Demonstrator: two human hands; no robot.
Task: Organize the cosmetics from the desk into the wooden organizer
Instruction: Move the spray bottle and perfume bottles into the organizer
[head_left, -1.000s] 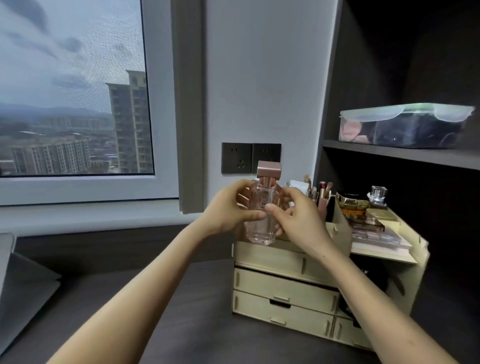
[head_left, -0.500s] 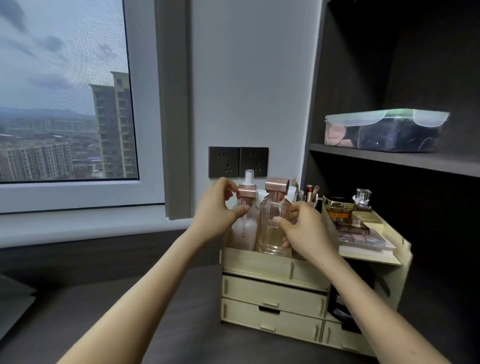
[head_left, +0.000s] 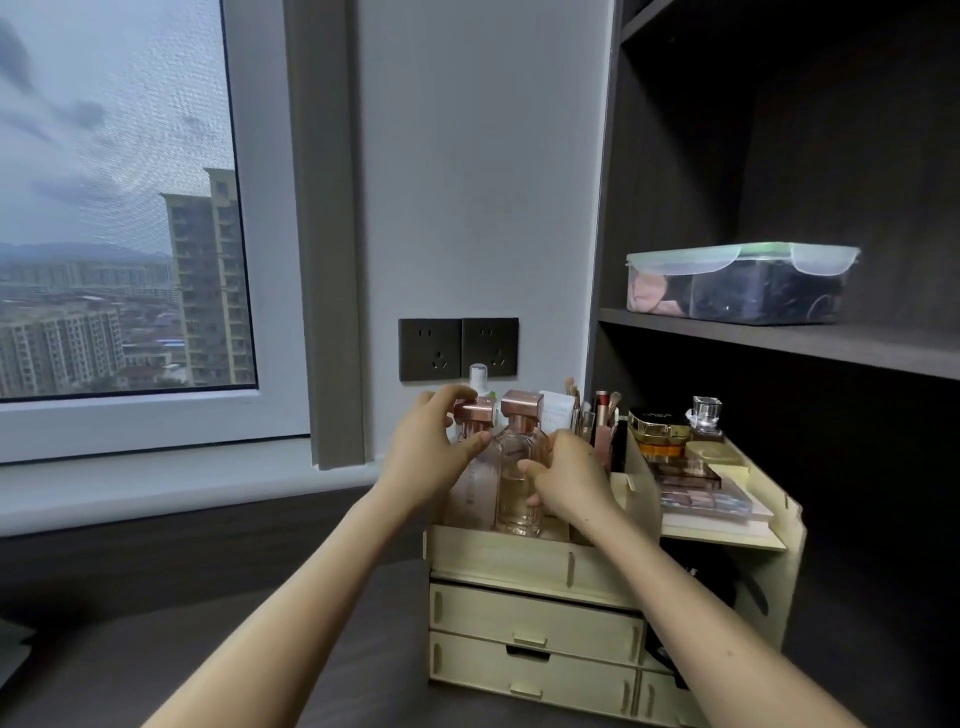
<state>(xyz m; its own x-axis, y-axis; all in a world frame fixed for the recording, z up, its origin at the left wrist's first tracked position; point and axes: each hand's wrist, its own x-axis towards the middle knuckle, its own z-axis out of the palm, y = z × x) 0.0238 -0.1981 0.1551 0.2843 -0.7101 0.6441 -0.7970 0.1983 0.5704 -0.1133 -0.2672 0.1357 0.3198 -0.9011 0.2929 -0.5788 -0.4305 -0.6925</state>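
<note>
A pale wooden organizer (head_left: 524, 561) with drawers stands on the dark desk. In its top left compartment stand two clear bottles with rose-gold caps. My right hand (head_left: 569, 480) grips the right one, a square perfume bottle (head_left: 517, 467), at its lower body. My left hand (head_left: 426, 449) holds the left bottle (head_left: 475, 467) around its neck, thumb in front and fingers over the cap. A white pump bottle (head_left: 477, 375) and a white tube (head_left: 557, 410) stand behind them.
Brushes and lipsticks (head_left: 597, 421) fill a middle slot. A gold jar (head_left: 657, 431), a small glass bottle (head_left: 705, 413) and palettes (head_left: 701, 493) sit on the organizer's right shelf. A lidded plastic box (head_left: 737, 283) rests on the dark shelf above. Wall sockets (head_left: 457, 348) are behind.
The perfume bottle, held up in both hands a second ago, came down into the organizer's top compartment. My left hand moved over to the neighbouring bottle; the view has moved closer.
</note>
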